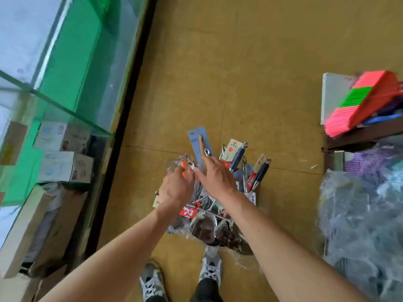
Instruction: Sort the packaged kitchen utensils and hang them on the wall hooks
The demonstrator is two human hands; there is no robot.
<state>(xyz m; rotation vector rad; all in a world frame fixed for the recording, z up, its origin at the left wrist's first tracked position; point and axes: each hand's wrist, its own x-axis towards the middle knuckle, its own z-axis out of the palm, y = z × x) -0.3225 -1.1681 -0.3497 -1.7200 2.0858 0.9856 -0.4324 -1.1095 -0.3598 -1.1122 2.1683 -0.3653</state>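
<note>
Gripping the orange utensil [184, 169] with your left hand [177, 189], you are holding your right hand [214, 178], fingers straight, over the pile [209, 216] on the floor [250, 83]. The tangle is likely threatening to snag it and drag neighbouring packs [234, 154] along.

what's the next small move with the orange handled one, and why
Probably lift the orange-handled utensil out of the pile with the left hand, which seems to hold it. The right hand, fingers straight, lies against the blue card pack beside it and could keep that down. No wall hooks are in view.
</note>
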